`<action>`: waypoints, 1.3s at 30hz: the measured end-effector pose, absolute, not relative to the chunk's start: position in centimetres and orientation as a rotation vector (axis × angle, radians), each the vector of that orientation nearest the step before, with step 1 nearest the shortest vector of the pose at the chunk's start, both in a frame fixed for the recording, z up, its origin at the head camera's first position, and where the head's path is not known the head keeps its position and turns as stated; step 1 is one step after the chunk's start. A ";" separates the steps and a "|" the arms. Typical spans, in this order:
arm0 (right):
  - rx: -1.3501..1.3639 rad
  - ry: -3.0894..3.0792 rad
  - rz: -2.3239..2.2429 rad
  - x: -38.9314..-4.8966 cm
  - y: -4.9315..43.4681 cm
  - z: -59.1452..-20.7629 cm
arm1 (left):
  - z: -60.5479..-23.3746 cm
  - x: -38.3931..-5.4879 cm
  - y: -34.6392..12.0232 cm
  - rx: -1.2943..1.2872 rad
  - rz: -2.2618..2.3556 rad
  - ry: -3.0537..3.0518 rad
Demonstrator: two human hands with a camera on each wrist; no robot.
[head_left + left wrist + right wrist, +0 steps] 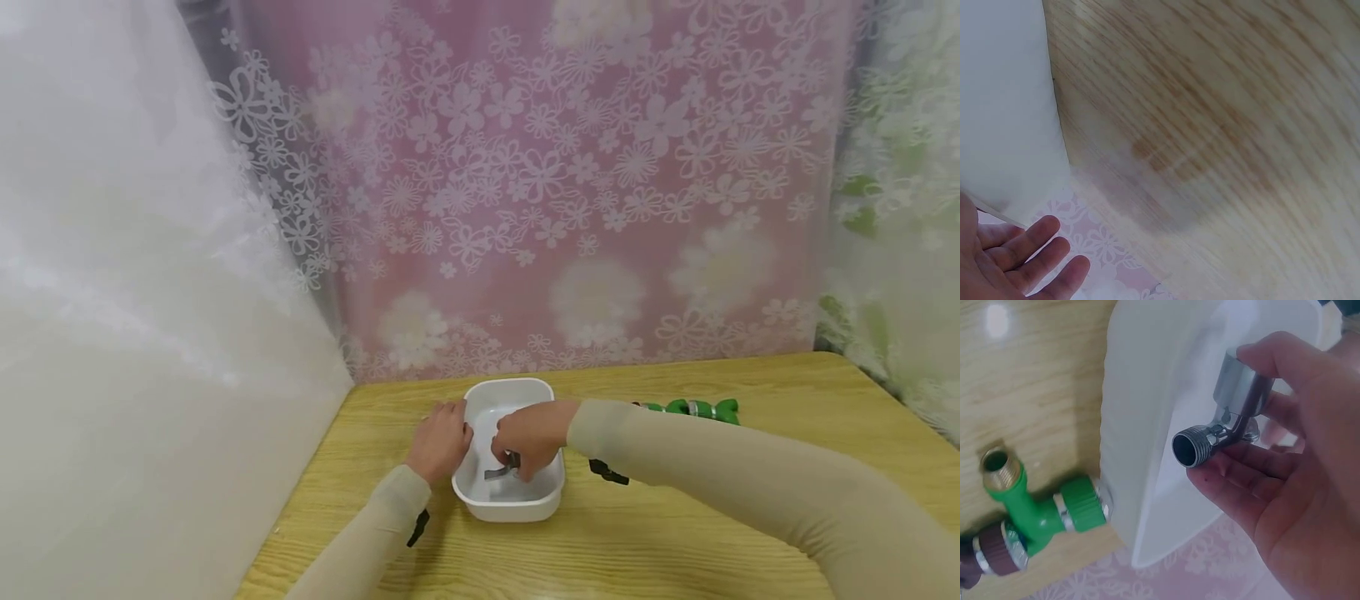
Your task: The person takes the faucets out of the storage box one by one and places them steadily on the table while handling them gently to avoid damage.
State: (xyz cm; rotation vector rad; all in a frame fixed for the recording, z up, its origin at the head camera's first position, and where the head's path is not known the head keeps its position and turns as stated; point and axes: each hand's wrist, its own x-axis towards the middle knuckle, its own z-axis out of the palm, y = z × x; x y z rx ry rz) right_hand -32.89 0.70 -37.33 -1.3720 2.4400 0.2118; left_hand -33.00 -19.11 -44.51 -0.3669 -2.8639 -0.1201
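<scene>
A white plastic basin [510, 510] stands on the wooden table. My right hand [531, 437] reaches down into it and grips a chrome angle valve [1238, 394] between thumb and fingers. The valve's open threaded outlet [1192, 447] sticks out past the fingertips in the right wrist view. Only a grey end of the angle valve [497, 474] shows below the hand in the head view. My left hand [441, 440] lies along the basin's left rim; its fingers look relaxed and slightly spread in the left wrist view.
A green Y-shaped valve [1035, 515] with a brass threaded port and a dark maroon knob lies on the table right of the basin, partly hidden behind the right sleeve in the head view. A flowered curtain [525, 208] hangs behind the table [390, 417]; a white sheet [165, 333] hangs left.
</scene>
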 end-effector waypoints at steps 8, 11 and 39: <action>-1.356 2.483 0.133 -32.3 2.8 -35.2 | -44.5 -32.9 -19.0 -0.358 -0.106 -2.863; -1.355 2.495 0.106 -32.3 3.5 -34.8 | -44.6 -32.8 -19.1 -0.356 -0.123 -2.860; -1.152 2.661 -0.030 -34.4 14.7 -35.2 | -44.9 -33.1 -19.1 -0.368 -0.108 -2.846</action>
